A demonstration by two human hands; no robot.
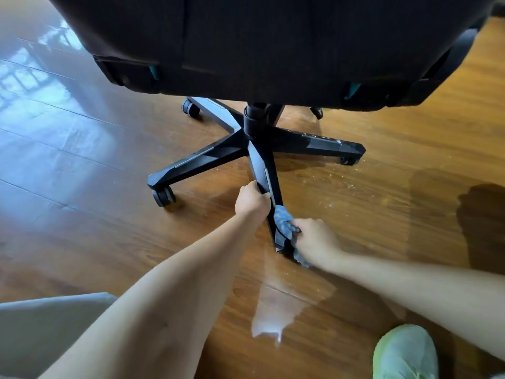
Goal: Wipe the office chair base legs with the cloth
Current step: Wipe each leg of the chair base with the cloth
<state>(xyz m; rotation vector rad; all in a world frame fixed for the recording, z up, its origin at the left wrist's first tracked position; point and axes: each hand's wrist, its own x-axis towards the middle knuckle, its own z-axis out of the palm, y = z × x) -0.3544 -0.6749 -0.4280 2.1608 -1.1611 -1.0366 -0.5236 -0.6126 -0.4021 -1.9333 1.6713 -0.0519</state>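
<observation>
My left hand (252,201) has its fingers curled round the six o'clock leg (262,162). My right hand (314,239) clutches the cloth (282,221) in curled fingers against its tip

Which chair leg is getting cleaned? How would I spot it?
Find the big black office chair, then the star-shaped base under it. The leg pointing straight toward the camera is it: only this one has the left hand gripping it and a blue cloth on it.

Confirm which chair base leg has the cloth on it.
The leg pointing toward the camera: the right hand holds the blue cloth on its outer end, the left hand grips it higher up. The other legs are bare.
</observation>
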